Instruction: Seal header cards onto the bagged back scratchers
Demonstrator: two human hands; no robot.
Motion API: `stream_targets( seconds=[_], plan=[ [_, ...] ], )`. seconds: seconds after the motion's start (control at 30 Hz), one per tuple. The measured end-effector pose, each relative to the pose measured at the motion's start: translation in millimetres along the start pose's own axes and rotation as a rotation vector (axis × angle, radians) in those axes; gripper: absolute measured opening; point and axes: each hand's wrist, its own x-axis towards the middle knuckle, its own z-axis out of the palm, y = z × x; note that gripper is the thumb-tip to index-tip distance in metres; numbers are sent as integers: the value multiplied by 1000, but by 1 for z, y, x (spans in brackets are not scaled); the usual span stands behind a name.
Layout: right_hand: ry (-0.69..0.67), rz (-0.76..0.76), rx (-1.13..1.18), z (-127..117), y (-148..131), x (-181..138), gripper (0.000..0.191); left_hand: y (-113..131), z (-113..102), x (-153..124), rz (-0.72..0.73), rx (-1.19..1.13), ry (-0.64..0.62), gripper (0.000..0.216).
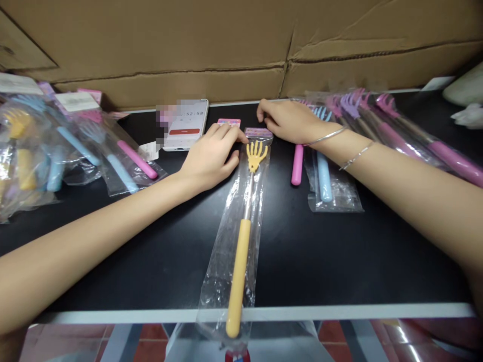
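A yellow back scratcher (241, 251) with a hand-shaped head lies in a clear plastic sleeve (222, 261) down the middle of the black table (339, 261), its handle overhanging the front edge. My left hand (211, 156) rests flat beside the sleeve's top, fingers stretched toward the pink header card (258, 132). My right hand (289, 120) is curled, fingers pressed on the card's far side. Two thin bangles circle my right wrist.
A phone (184, 125) lies at the back. Bagged scratchers are piled at left (45, 151) and back right (396, 130). A loose pink scratcher (297, 163) and a bagged blue one (324, 176) lie right of centre. Cardboard boxes (241, 45) wall the back.
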Motion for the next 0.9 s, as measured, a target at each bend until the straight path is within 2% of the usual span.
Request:
stream_targets(
  seconds=[0.9],
  plan=[
    [15, -14, 29, 5, 5, 2, 33, 0, -2, 1, -12, 13, -36, 29]
  ],
)
